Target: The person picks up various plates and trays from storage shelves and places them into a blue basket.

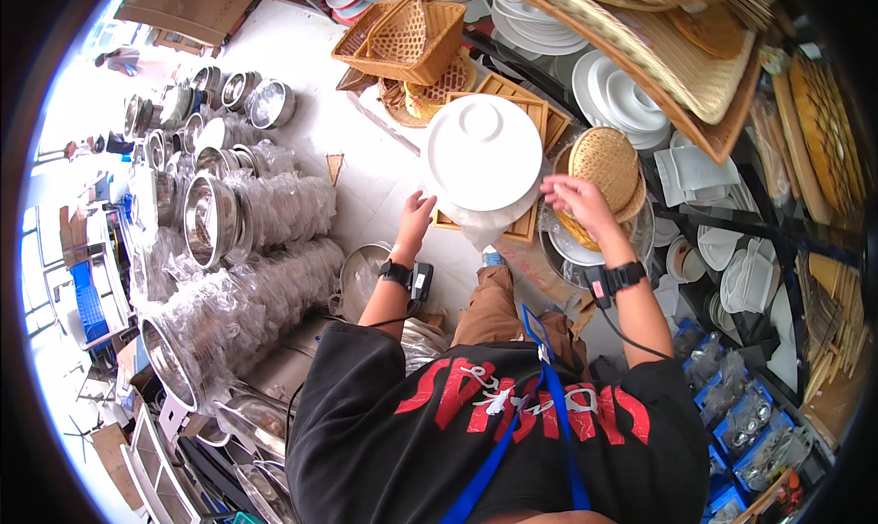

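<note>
A large round white plate (483, 157) with a raised ring lies on top of plastic wrap (480, 223) over slatted wooden trays (535, 116). My left hand (416, 219) is just off its lower left edge, fingers apart and holding nothing. Off the plate's lower right edge, my right hand (576, 198) hovers with bent, parted fingers, in front of round woven bamboo lids (603, 164). Beneath those lids stands a wide basin with more white dishes (575, 249) and plastic wrap. Both wrists carry a strapped device with a cable.
Stacks of steel basins in plastic (267, 212) fill the left side. A wicker basket (411, 37) stands beyond the plate. At right, shelves hold white dishes (614, 95), woven trays (693, 64) and blue bins (744, 421). A steel pan (363, 277) is near my left forearm.
</note>
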`<state>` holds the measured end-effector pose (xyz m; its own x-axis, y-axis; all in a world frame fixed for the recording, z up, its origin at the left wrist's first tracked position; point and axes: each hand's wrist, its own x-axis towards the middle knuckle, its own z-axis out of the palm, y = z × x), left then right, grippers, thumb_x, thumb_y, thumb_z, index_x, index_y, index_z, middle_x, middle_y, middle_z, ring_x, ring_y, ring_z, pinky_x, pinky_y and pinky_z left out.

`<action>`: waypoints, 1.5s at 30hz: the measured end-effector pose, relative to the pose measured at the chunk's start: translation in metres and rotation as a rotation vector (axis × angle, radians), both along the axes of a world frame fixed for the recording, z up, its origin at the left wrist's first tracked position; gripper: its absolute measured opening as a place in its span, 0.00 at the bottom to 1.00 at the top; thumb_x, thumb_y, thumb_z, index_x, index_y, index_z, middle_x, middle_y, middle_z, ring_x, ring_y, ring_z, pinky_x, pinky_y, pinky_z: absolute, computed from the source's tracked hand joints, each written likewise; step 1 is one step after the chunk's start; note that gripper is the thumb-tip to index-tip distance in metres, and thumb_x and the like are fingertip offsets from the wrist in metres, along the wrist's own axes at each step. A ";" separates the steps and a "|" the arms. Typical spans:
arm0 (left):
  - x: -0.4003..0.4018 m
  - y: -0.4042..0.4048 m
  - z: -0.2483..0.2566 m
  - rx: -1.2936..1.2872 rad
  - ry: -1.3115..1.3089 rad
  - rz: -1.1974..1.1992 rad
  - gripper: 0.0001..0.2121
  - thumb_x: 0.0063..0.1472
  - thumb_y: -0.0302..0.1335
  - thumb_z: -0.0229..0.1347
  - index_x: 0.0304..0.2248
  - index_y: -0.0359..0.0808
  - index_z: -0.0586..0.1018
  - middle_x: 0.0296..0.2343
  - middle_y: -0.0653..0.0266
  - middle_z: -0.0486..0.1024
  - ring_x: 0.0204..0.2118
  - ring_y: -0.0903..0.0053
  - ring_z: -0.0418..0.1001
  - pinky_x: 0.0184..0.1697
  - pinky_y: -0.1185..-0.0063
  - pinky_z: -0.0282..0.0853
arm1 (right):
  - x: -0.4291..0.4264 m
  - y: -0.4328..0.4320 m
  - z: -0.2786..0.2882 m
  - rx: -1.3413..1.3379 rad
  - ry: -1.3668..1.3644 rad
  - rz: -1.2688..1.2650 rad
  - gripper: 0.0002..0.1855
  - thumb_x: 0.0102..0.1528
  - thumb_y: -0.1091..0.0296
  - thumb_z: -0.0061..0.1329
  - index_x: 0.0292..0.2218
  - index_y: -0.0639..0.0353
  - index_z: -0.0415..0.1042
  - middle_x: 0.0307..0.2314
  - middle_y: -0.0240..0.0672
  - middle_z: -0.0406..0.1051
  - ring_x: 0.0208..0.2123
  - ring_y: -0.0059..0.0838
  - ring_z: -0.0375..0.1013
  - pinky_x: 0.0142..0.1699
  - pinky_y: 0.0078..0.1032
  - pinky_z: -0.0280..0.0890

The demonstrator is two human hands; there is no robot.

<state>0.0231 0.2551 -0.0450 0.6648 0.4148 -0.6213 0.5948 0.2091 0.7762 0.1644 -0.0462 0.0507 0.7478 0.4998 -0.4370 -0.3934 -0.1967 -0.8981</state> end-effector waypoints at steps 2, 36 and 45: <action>-0.020 -0.009 0.002 0.031 0.003 -0.013 0.30 0.55 0.37 0.52 0.52 0.31 0.57 0.46 0.53 0.64 0.46 0.70 0.64 0.45 0.75 0.63 | -0.020 -0.037 0.010 0.082 0.062 0.100 0.13 0.56 0.69 0.41 0.41 0.65 0.70 0.33 0.32 0.71 0.31 0.16 0.68 0.36 0.16 0.64; -0.160 -0.335 -0.022 -0.213 0.226 -0.470 0.07 0.58 0.30 0.49 0.32 0.35 0.70 0.36 0.65 0.71 0.41 0.76 0.68 0.44 0.75 0.65 | -0.289 -0.475 -0.028 -0.033 0.431 -0.522 0.14 0.56 0.59 0.38 0.39 0.58 0.69 0.32 0.33 0.72 0.31 0.23 0.71 0.37 0.22 0.66; -0.133 -0.365 -0.006 -0.181 0.194 -0.548 0.15 0.59 0.36 0.49 0.39 0.32 0.68 0.38 0.61 0.70 0.43 0.73 0.67 0.45 0.75 0.64 | -0.356 -0.536 -0.032 0.055 0.444 -0.808 0.19 0.58 0.55 0.36 0.41 0.60 0.67 0.34 0.37 0.72 0.33 0.28 0.71 0.37 0.24 0.65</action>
